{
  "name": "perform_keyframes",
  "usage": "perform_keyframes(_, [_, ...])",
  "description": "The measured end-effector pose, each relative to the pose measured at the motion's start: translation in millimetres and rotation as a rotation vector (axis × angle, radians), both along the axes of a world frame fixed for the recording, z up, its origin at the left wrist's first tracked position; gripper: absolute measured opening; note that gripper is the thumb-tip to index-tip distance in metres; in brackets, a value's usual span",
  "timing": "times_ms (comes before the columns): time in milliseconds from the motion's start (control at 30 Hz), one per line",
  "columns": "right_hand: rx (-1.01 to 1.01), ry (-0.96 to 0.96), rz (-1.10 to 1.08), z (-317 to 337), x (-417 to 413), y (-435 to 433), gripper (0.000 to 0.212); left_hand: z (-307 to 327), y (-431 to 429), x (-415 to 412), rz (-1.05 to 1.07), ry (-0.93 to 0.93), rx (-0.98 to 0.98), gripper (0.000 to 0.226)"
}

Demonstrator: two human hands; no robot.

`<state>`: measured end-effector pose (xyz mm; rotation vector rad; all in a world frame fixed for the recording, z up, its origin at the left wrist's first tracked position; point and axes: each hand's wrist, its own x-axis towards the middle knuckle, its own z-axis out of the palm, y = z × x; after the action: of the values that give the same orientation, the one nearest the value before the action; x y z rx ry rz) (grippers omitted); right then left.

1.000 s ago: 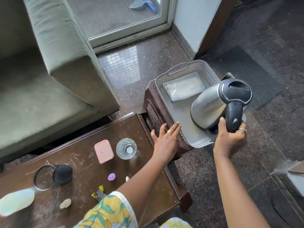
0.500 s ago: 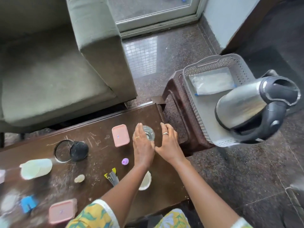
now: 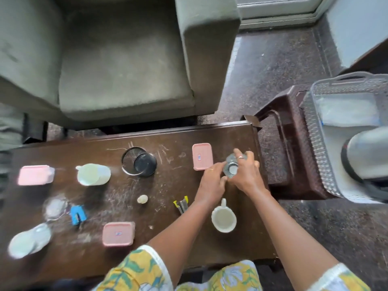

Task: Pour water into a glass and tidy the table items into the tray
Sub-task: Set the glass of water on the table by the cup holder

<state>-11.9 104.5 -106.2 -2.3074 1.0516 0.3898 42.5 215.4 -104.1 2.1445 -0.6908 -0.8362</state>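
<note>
— So why are our left hand [image 3: 211, 182] and right hand [image 3: 247, 177] both curled round the glass [image 3: 231, 168]?
— Probably to steady it against spilling; it sits between them, with the tray [image 3: 315, 148] well beyond our right hand.

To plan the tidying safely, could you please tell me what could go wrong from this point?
1. The left hand and right hand grip the glass near the right end of the table; a slip could drop it to the floor.
2. The white mug stands between the forearms, so drawing an arm back might knock it.
3. The kettle fills much of the tray, leaving little room for the glass.
</note>
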Motion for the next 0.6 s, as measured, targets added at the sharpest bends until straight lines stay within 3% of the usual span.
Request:
perform_keyframes(233, [-0.098, 0.030, -0.079, 47.9, 20.5, 37.2, 0.100, 25.5, 46.7, 30.1, -0.032, -0.086, -0.086, 0.047])
perform_keyframes(467, [-0.150, -0.100, -0.032, 114.9, 96.3, 92.6, 0.097, 60.5, 123.9, 109.5, 0.195, -0.279, -0.216, 0.057])
perform_keyframes(600, [-0.108, -0.173, 0.037, 131.4, 148.8, 128.1, 0.099, 59.2, 177.7, 157.3, 0.355, -0.329, -0.118, 0.065])
